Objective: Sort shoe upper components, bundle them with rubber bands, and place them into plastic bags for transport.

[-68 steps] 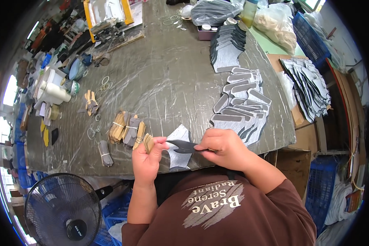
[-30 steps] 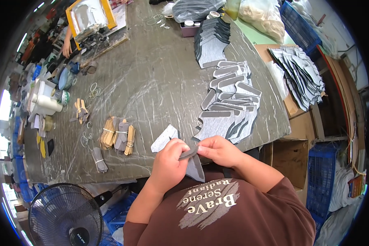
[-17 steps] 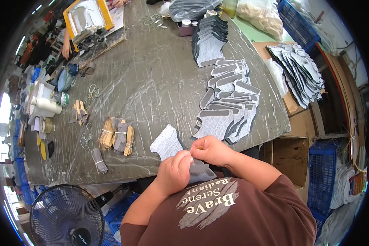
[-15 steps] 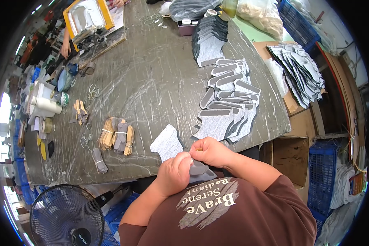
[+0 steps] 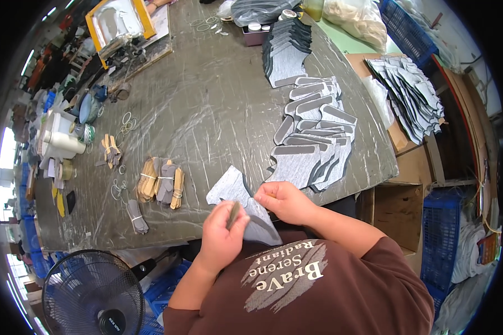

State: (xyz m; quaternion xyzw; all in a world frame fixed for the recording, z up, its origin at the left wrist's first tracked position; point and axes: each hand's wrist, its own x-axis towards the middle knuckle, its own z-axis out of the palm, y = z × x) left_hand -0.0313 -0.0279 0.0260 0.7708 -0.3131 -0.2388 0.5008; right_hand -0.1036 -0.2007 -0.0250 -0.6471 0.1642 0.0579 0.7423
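Note:
At the table's near edge lies a light grey cut fabric piece point(image 5: 229, 185), its lower part hanging toward my lap with a dark grey band along it. My left hand point(image 5: 222, 231) is closed on a narrow grey-brown strip point(image 5: 233, 215) that stands up between thumb and fingers, over the fabric's left side. My right hand point(image 5: 286, 203) is pinched at the fabric's right side; a small tan bit shows at its fingertips, too small to name. Just beyond that hand lies an overlapping row of fabric pieces point(image 5: 293, 167) with dark grey bands.
Bundles of tan and grey strips point(image 5: 161, 181) lie to the left, near loose rubber bands point(image 5: 118, 191). A fabric stack point(image 5: 285, 56) stands farther back, another point(image 5: 408, 95) at right. A yellow-framed screen point(image 5: 120, 25) is at far left; a black fan point(image 5: 92, 296) stands lower left.
My hands have moved apart. The left has shifted left and now shows the strip standing in its fingers; more of the fabric piece is uncovered between them.

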